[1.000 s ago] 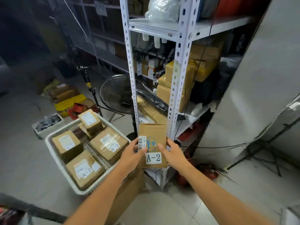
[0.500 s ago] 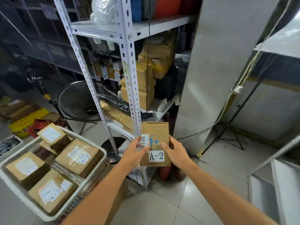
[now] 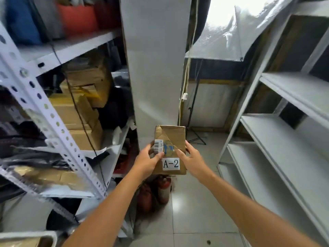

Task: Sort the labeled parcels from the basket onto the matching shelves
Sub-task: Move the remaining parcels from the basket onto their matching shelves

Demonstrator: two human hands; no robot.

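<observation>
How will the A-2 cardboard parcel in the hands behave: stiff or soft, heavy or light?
Probably light: left hand and right hand hold the parcel by its sides. Likely stiff, though its creased cardboard may dent. Flat faces: unlikely to roll.

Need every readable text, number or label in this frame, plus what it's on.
"A-2": white label on the parcel held by the left hand and right hand.
Barcode sticker on the same parcel: digits too small to read.
Blue print beside it: blurred, unreadable.
Cartons on the left rack: no legible text.
</observation>
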